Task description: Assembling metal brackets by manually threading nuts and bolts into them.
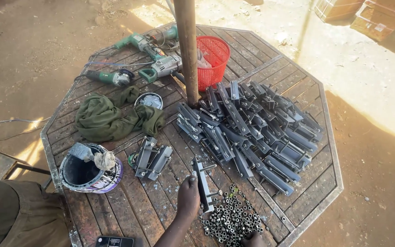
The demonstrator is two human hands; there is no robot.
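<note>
My left hand (188, 197) grips a dark metal bracket (203, 184) that stands on edge on the wooden table (331, 155). Only the top of my right hand (253, 239) shows at the bottom edge. It rests at the near side of a heap of small steel nuts (232, 216), and its fingers are hidden. The held bracket touches the left edge of that heap. A large pile of similar dark brackets (258, 129) lies beyond, across the table's middle and right. A few more brackets (152, 160) lie to the left of my left hand.
A metal pole (187, 50) rises through the table centre, with a red basket (212, 58) beside it. Green power tools (161, 67) and an angle grinder (111, 77) lie at the far left. A green cloth (108, 118), round tin (149, 100), paint can (91, 176) and phone (114, 241) sit nearer.
</note>
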